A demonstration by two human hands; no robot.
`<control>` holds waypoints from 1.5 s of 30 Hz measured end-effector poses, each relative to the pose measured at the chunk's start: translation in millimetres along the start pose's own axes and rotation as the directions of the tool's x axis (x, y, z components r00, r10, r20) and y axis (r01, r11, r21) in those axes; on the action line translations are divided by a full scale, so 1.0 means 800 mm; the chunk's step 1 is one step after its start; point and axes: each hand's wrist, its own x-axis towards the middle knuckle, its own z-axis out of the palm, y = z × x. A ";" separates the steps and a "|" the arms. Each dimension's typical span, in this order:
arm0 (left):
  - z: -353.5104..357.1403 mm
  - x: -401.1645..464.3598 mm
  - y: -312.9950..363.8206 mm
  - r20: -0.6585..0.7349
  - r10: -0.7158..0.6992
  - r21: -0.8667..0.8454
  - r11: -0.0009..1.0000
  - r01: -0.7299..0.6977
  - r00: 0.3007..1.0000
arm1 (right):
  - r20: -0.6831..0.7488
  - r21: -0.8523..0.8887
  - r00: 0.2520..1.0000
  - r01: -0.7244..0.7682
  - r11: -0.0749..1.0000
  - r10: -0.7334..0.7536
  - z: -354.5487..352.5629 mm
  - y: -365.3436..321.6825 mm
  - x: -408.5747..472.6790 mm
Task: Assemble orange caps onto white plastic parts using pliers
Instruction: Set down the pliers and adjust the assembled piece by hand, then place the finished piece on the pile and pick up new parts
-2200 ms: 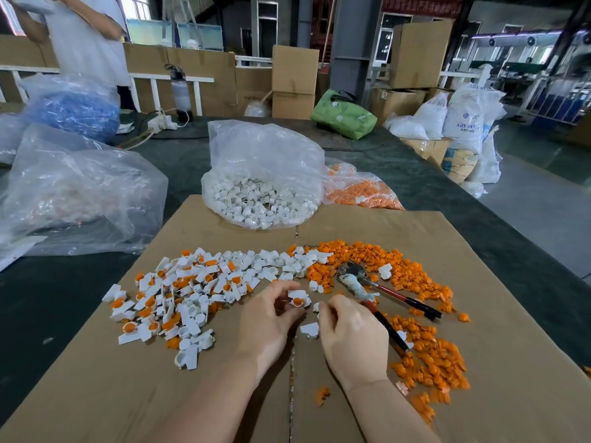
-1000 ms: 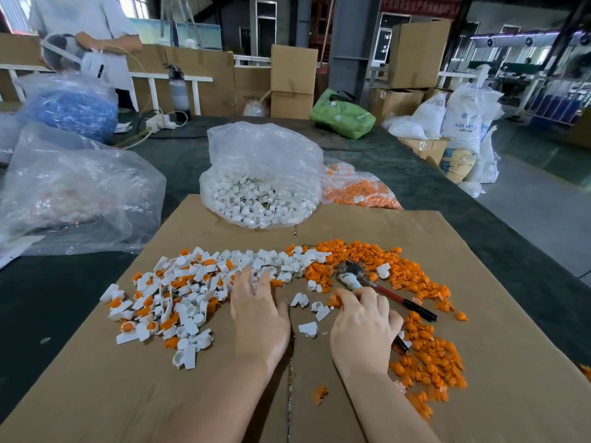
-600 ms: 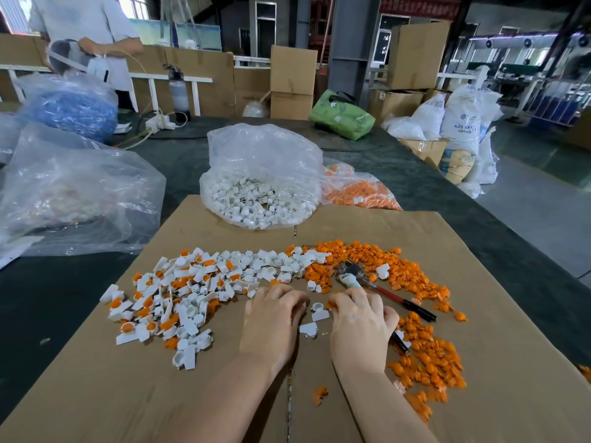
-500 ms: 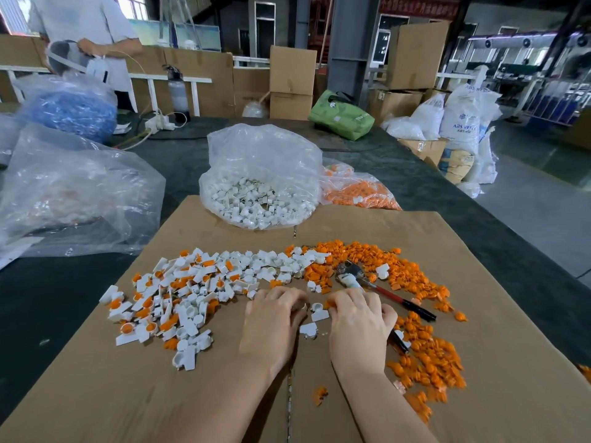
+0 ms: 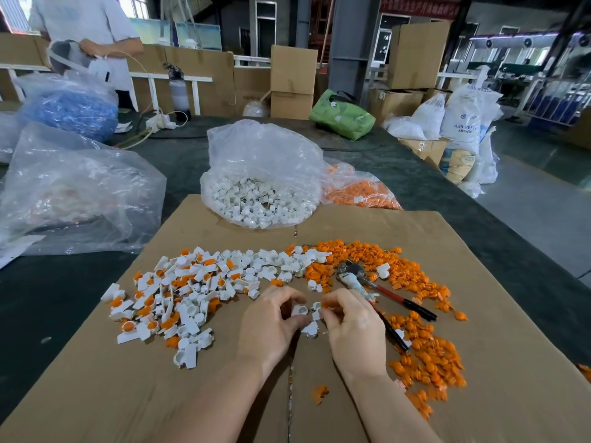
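Observation:
My left hand (image 5: 271, 324) pinches a small white plastic part (image 5: 299, 310) between thumb and fingers, just above the cardboard. My right hand (image 5: 355, 327) pinches an orange cap (image 5: 327, 304) right beside that part. Another loose white part (image 5: 311, 329) lies between the hands. The pliers (image 5: 380, 292), with red and black handles, lie flat on the cardboard just beyond my right hand, and nothing holds them. A heap of white parts, some capped in orange (image 5: 192, 292), spreads to the left. Loose orange caps (image 5: 425, 350) lie to the right.
A cardboard sheet (image 5: 479, 362) covers the dark table. A clear bag of white parts (image 5: 259, 196) and a bag of orange caps (image 5: 361, 193) stand behind it. Large clear bags (image 5: 73, 193) sit at left. A person (image 5: 92, 36) stands far left. Boxes and sacks stand behind.
My left hand reached into the white heap, then drew back with a white part. My right hand came off the cardboard with an orange cap, and both hands met in the middle.

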 end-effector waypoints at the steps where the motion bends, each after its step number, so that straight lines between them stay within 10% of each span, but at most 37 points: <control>1: 0.000 0.000 0.000 -0.004 -0.003 -0.007 1.000 0.003 1.000 | 0.011 0.005 1.000 -0.004 1.000 0.004 0.000 0.000 0.000; 31: -0.004 0.002 0.004 0.116 -0.087 -0.269 0.956 0.115 0.989 | 0.094 0.286 0.996 -0.034 0.958 0.008 -0.001 -0.001 0.000; 45: -0.009 -0.001 0.008 0.125 -0.140 -0.460 0.869 0.182 0.982 | 0.067 -0.049 0.990 0.125 0.991 -0.122 0.001 -0.007 -0.002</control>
